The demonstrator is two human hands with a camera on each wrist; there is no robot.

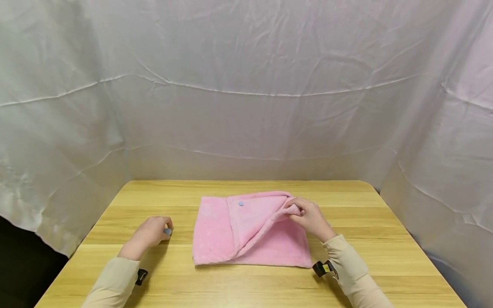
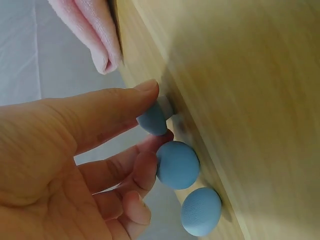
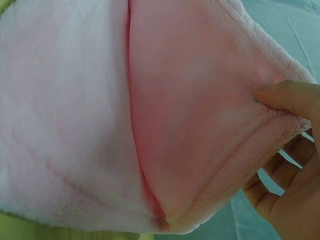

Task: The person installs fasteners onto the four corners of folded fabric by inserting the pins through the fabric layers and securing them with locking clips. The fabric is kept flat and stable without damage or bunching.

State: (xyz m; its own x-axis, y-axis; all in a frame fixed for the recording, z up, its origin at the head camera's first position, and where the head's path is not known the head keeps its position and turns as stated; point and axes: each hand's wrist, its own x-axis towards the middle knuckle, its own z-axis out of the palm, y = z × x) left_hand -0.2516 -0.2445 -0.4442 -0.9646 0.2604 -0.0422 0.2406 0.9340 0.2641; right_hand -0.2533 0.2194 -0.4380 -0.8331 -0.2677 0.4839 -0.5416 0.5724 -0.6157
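Note:
Between thumb and fingertips my left hand pinches a blue mushroom-shaped clip, its pale stem towards the wooden table. Beside those fingers in the left wrist view are a blue domed clip and another domed clip. Over at the right, my right hand holds up a corner of the folded pink plush blanket, thumb on top and fingers beneath. That lifted corner opens a fold and bares the layer below. A small blue disc shows on the blanket near its far edge.
The blanket lies mid-table on the light wooden tabletop. Pale cloth curtains hang behind and at both sides. A small black device is at the left wrist and another black device at the right wrist.

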